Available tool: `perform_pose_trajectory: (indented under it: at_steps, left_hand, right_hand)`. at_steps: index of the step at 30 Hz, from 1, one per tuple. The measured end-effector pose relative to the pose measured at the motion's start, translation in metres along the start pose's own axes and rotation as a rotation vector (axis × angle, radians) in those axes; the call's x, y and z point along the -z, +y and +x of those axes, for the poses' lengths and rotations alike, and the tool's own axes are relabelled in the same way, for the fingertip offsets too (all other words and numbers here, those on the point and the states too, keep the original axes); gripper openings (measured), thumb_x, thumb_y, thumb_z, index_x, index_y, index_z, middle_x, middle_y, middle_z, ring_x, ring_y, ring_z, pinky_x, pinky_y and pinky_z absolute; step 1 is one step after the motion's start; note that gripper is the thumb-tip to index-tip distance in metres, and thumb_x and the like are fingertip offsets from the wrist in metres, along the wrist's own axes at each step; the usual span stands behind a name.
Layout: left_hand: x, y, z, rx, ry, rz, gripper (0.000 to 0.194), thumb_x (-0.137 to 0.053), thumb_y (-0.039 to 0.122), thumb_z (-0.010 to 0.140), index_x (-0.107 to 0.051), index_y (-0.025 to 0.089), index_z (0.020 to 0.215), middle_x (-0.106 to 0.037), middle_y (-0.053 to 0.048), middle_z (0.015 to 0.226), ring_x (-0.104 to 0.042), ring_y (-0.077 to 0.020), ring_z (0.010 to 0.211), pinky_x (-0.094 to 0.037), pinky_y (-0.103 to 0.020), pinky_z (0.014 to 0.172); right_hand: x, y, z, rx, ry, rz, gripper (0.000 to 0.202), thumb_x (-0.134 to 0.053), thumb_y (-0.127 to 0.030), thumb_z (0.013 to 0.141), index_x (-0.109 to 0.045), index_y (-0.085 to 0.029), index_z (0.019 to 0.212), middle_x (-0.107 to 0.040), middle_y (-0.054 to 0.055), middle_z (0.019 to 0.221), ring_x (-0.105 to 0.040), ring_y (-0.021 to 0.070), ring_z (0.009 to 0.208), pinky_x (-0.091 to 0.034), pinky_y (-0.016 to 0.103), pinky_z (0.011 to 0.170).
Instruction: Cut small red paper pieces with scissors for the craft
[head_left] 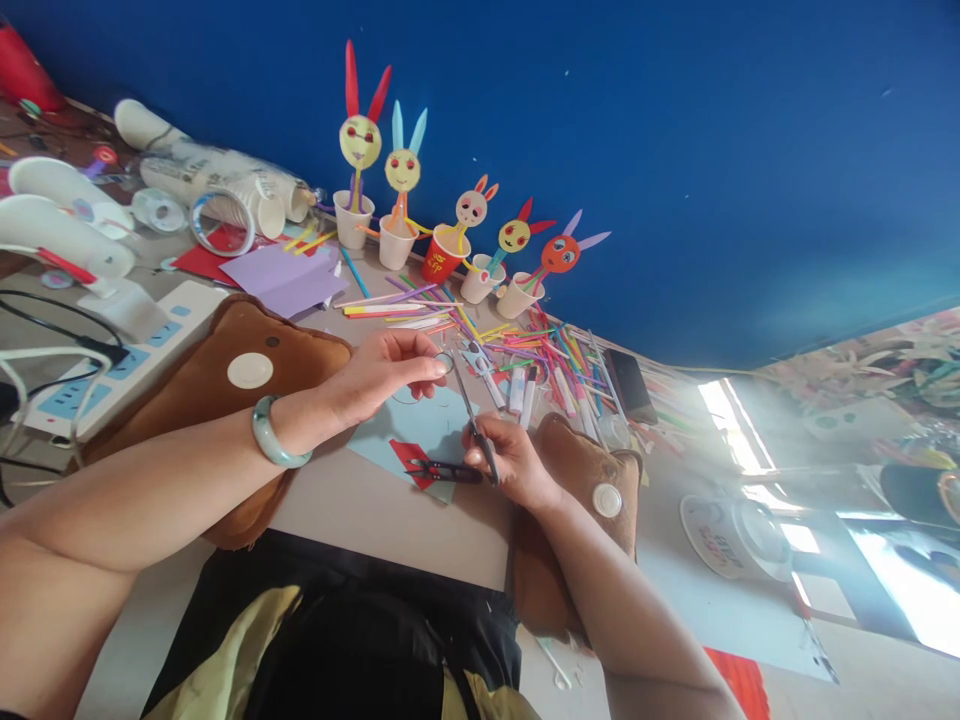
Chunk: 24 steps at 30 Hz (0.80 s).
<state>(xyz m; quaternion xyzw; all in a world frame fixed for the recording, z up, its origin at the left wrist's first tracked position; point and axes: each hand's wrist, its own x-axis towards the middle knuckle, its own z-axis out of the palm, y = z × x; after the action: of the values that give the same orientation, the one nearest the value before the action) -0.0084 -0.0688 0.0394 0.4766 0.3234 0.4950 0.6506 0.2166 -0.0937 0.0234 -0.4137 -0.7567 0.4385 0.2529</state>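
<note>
While the left fingers point(433, 368) pinch a small round piece point(446, 361), turn it smoothly against scissors point(464, 391) beside them, gripped by curled right fingers point(495, 432).

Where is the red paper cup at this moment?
In the head view, the red cup stands beyond the left hand, on the far side of the table by the blue wall, third in the row of five, between two white cups.

My scissors point(464, 388) have shiny metal blades; the cup point(447, 256) at the far side looks smooth, glossy red; my brown cushion point(217, 395) is soft, matt cloth.
</note>
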Motion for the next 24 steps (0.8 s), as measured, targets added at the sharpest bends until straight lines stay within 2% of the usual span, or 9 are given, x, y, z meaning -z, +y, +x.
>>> perform_pose_trajectory:
  at_steps: [24]
  left_hand:
    - [0.0005, -0.0005, -0.0003, 0.014, -0.019, -0.014, 0.018, -0.073, 0.027, 0.075, -0.061, 0.015, 0.072, -0.066, 0.002, 0.065, -0.057, -0.0088, 0.056, -0.044, -0.024, 0.057]
  right_hand:
    - [0.0008, 0.0014, -0.0007, 0.006, 0.001, -0.014, 0.063, -0.059, -0.078, 0.073, -0.049, -0.018, 0.056, -0.049, 0.000, 0.057, -0.039, 0.0132, 0.061, -0.032, 0.028, 0.060]
